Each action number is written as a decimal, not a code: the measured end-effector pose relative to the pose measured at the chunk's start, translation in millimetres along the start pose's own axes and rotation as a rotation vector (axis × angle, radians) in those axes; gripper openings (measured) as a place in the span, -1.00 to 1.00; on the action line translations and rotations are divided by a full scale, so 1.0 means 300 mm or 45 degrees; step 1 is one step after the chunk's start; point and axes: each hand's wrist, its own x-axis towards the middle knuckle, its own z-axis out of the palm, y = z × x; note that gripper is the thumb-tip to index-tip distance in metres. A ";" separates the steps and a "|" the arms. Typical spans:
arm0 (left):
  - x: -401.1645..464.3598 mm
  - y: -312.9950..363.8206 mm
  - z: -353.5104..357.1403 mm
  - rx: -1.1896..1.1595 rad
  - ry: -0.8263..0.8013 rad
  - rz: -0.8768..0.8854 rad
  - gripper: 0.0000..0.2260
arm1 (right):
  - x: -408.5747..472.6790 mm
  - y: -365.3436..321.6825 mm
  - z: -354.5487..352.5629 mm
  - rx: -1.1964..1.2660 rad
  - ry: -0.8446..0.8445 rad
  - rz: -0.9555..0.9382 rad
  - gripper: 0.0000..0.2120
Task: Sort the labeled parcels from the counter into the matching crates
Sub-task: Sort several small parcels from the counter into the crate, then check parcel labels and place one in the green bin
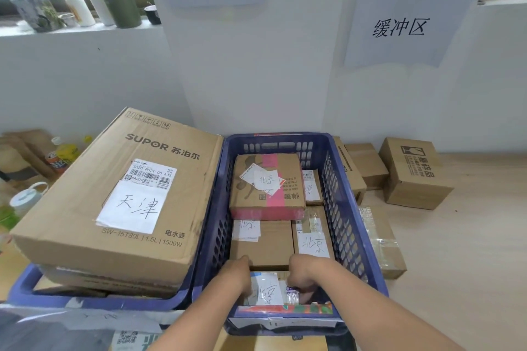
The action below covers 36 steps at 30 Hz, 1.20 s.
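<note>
Both our left hand [239, 275] and right hand [302, 272] grip a 北京 parcel [266, 292] low in the nearly full blue crate [353, 225], while several boxes [410, 172] wait outside, we judge.

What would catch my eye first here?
Probably the big SUPOR box on the left, lying across a blue crate with a handwritten 天津 label. Beside it, the blue crate in the middle is packed with 北京-labelled parcels, and both hands, left hand and right hand, reach into its near end.

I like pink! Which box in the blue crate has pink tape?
The top box at the far end of the blue crate, stacked on others. The rest are plain brown.
</note>
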 end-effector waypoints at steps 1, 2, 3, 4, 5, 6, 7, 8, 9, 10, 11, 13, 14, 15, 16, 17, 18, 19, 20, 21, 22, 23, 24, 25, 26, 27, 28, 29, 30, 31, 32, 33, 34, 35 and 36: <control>0.009 0.005 -0.003 0.080 0.005 0.002 -0.44 | 0.011 -0.003 0.001 0.026 -0.035 0.023 -0.77; 0.020 0.009 -0.006 0.165 0.015 0.003 -0.48 | 0.017 -0.006 0.003 0.049 -0.056 0.029 -0.63; 0.026 0.013 -0.009 0.245 0.027 0.001 -0.52 | 0.012 -0.013 0.002 0.036 -0.071 0.028 -0.53; 0.031 0.018 -0.012 0.284 0.034 -0.004 -0.53 | 0.004 -0.018 -0.001 0.002 -0.078 0.019 -0.48; 0.035 0.024 -0.013 0.293 0.041 0.002 -0.55 | -0.013 -0.022 -0.008 -0.049 -0.075 0.002 -0.45; 0.033 0.033 -0.014 0.291 0.053 0.029 -0.57 | -0.035 -0.024 -0.021 -0.091 -0.056 -0.034 -0.43; 0.026 0.047 -0.017 0.268 0.070 0.061 -0.59 | -0.059 -0.026 -0.039 -0.104 -0.020 -0.080 -0.43; 0.025 0.061 -0.018 0.220 0.095 0.097 -0.59 | -0.088 -0.023 -0.067 -0.087 0.033 -0.132 -0.43; 0.024 0.079 -0.024 0.154 0.121 0.137 -0.59 | -0.121 -0.017 -0.103 -0.041 0.100 -0.188 -0.44; 0.025 0.097 -0.031 0.067 0.161 0.178 -0.59 | -0.162 -0.006 -0.148 0.020 0.184 -0.254 -0.48; 0.033 0.113 -0.036 -0.043 0.198 0.215 -0.58 | -0.203 0.013 -0.198 0.094 0.295 -0.331 -0.54; 0.034 0.150 -0.054 -0.293 0.213 0.314 -0.51 | -0.289 0.079 -0.304 0.263 0.611 -0.478 -0.68; 0.035 0.168 -0.061 -0.431 0.215 0.362 -0.47 | -0.327 0.124 -0.353 0.393 0.787 -0.529 -0.73; 0.031 0.185 -0.069 -0.587 0.214 0.371 -0.46 | -0.348 0.182 -0.399 0.553 0.949 -0.560 -0.77; 0.033 0.201 -0.076 -0.758 0.214 0.350 -0.47 | -0.350 0.249 -0.435 0.723 1.088 -0.573 -0.79; 0.042 0.215 -0.079 -0.930 0.208 0.303 -0.50 | -0.337 0.319 -0.460 0.869 1.205 -0.553 -0.79; 0.052 0.229 -0.080 -1.094 0.190 0.255 -0.53 | -0.306 0.391 -0.474 0.971 1.295 -0.503 -0.80; 0.063 0.244 -0.080 -1.236 0.154 0.203 -0.56 | -0.255 0.469 -0.475 1.002 1.356 -0.404 -0.82; 0.070 0.258 -0.079 -1.350 0.124 0.165 -0.58 | -0.195 0.541 -0.463 0.991 1.363 -0.285 -0.82; 0.077 0.269 -0.074 -1.424 0.109 0.140 -0.60 | -0.132 0.603 -0.439 0.940 1.317 -0.146 -0.76; 0.076 0.283 -0.072 -1.479 0.099 0.139 -0.60 | -0.067 0.656 -0.407 0.867 1.242 -0.031 -0.65; 0.075 0.293 -0.068 -1.519 0.083 0.148 -0.58 | -0.003 0.698 -0.369 0.796 1.150 0.050 -0.52; 0.069 0.304 -0.066 -1.559 0.071 0.163 -0.57 | 0.044 0.722 -0.329 0.748 1.050 0.109 -0.40; 0.069 0.311 -0.060 -1.598 0.054 0.175 -0.55 | 0.086 0.736 -0.290 0.722 0.951 0.144 -0.27; 0.067 0.316 -0.056 -1.634 0.058 0.178 -0.54 | 0.123 0.743 -0.258 0.702 0.872 0.178 -0.16; 0.072 0.316 -0.050 -1.664 0.054 0.172 -0.53 | 0.156 0.747 -0.232 0.692 0.813 0.194 -0.06; 0.073 0.315 -0.045 -1.686 0.064 0.157 -0.53 | 0.180 0.744 -0.214 0.689 0.787 0.217 0.03; 0.081 0.309 -0.039 -1.702 0.076 0.142 -0.52 | 0.215 0.754 -0.197 0.715 0.792 0.240 0.09; 0.083 0.303 -0.036 -1.708 0.096 0.125 -0.52 | 0.238 0.762 -0.189 0.770 0.816 0.279 0.12; 0.090 0.295 -0.034 -1.708 0.106 0.113 -0.52 | 0.256 0.775 -0.186 0.845 0.841 0.316 0.10; 0.091 0.289 -0.032 -1.696 0.119 0.099 -0.51 | 0.269 0.794 -0.188 0.915 0.855 0.352 0.02; 0.094 0.282 -0.031 -1.681 0.132 0.086 -0.52 | 0.279 0.817 -0.189 0.970 0.857 0.366 -0.11; 0.091 0.280 -0.033 -1.660 0.151 0.074 -0.53 | 0.280 0.836 -0.190 1.020 0.851 0.346 -0.23; 0.092 0.276 -0.034 -1.640 0.166 0.062 -0.54 | 0.279 0.853 -0.191 1.072 0.856 0.294 -0.30; 0.088 0.275 -0.036 -1.621 0.176 0.049 -0.55 | 0.271 0.868 -0.190 1.141 0.859 0.244 -0.33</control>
